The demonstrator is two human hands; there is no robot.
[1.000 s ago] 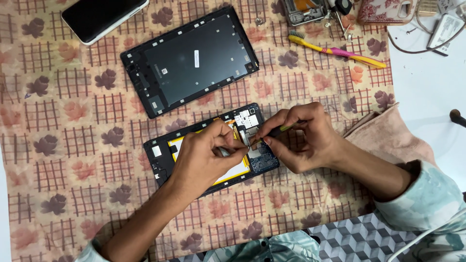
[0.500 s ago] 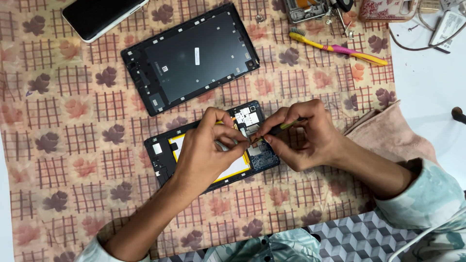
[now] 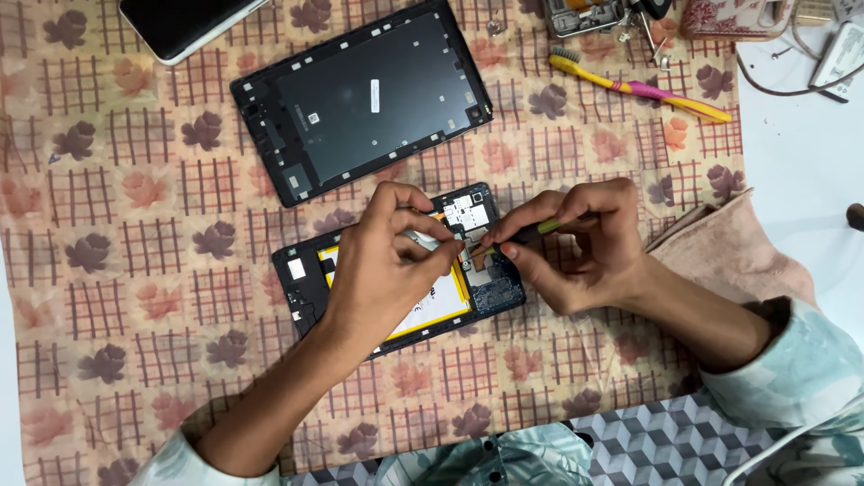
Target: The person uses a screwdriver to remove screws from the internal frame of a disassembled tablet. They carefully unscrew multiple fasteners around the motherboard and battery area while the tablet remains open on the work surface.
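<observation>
Left hand (image 3: 387,261) pressing on opened black tablet with yellow-edged battery (image 3: 310,279), mid-cloth on patterned orange fabric (image 3: 135,270). Right hand (image 3: 585,247) pinching thin green-handled tool (image 3: 540,229), tip at circuit board (image 3: 472,216).

A peach cloth (image 3: 135,270) patterned with brown grid squares and maroon and orange flowers is spread under a black back cover (image 3: 360,99). The opened tablet (image 3: 306,279) is framed in black, with a white, yellow-edged battery (image 3: 441,301). A yellow and pink toothbrush (image 3: 643,88) is seen on the cloth
</observation>
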